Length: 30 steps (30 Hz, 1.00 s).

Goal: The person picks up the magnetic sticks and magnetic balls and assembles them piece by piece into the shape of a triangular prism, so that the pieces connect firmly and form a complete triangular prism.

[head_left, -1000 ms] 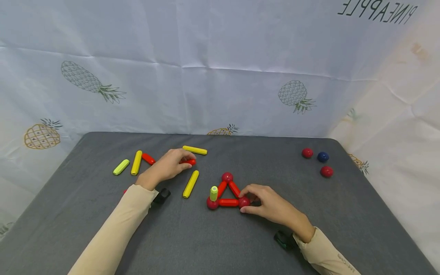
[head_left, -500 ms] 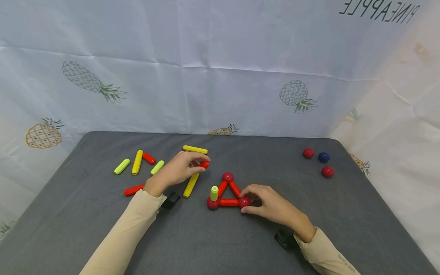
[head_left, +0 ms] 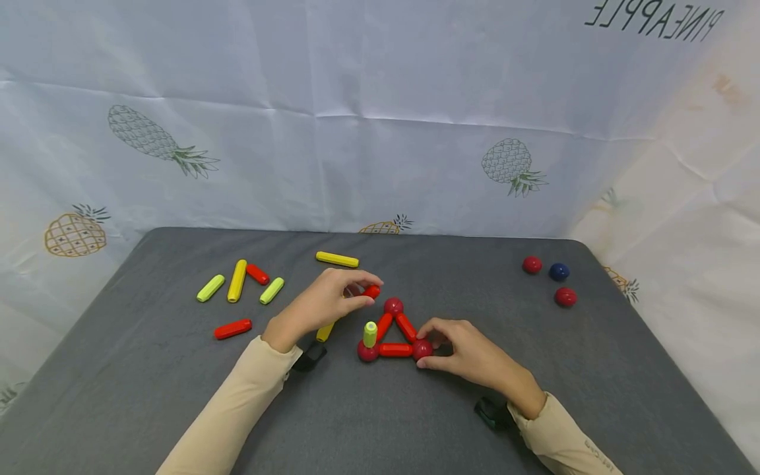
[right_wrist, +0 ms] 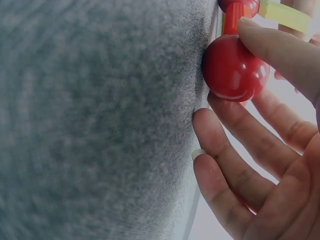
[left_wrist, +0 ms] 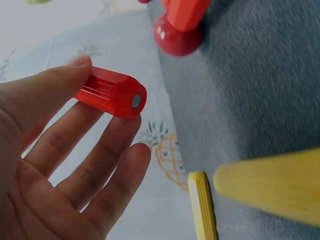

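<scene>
My left hand [head_left: 328, 302] pinches a short red magnetic rod [left_wrist: 112, 92] between thumb and fingers; a silvery disc shows in its end. It is close to the top ball [head_left: 393, 306] of a flat triangle built from red rods and red balls. Thumb and fingers of my right hand [head_left: 466, 353] grip the triangle's right-hand ball [right_wrist: 232, 67]. On the left-hand ball [head_left: 367, 352] a light green rod [head_left: 370, 334] stands upright. Partly behind my left wrist lies a yellow rod [head_left: 324, 332].
Loose rods lie to the left: light green rods [head_left: 210, 288], a yellow rod [head_left: 237, 281] and red rods [head_left: 233, 328]. Another yellow rod [head_left: 337, 259] lies farther back. Two red balls [head_left: 565, 297] and a blue ball [head_left: 559, 272] sit at the back right. A pineapple-print cloth [head_left: 415, 178] hangs behind the table.
My left hand has moved right with the red rod, from among the loose rods toward the triangle's top ball. The right hand stays on its ball.
</scene>
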Available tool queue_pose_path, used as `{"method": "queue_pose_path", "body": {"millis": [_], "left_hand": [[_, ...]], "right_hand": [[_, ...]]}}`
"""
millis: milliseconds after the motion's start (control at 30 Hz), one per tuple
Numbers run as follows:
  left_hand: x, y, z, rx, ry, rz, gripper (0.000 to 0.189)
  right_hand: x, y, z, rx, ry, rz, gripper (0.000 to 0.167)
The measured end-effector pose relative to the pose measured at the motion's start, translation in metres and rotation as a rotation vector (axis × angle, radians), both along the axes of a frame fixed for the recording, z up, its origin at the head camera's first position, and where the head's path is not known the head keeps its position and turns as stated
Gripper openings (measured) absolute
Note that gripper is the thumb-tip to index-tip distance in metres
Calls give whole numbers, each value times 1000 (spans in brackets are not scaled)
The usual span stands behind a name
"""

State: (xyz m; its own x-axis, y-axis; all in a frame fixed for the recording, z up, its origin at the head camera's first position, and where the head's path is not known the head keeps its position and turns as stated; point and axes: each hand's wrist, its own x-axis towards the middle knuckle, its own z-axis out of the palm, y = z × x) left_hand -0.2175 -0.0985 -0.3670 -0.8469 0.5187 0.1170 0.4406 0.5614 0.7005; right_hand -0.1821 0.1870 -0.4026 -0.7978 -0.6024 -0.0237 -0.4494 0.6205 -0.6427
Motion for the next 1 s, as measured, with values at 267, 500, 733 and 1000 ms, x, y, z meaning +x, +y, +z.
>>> {"method": "queue_pose_path", "body": {"millis": [267,500,733,1000], "left_hand": [[8,7,5,74,35,-17,31],[16,15,8,160,58,-43,30],[22,25,9,197,53,-97,29],[29,37,7,202,135,-151,30]], "right_hand": [[0,0,0,3,2,2,34],[0,1,1,4,1,6,34],[0,1,0,-4,13,14,34],[0,2,-1,-9,25,20,35]]}}
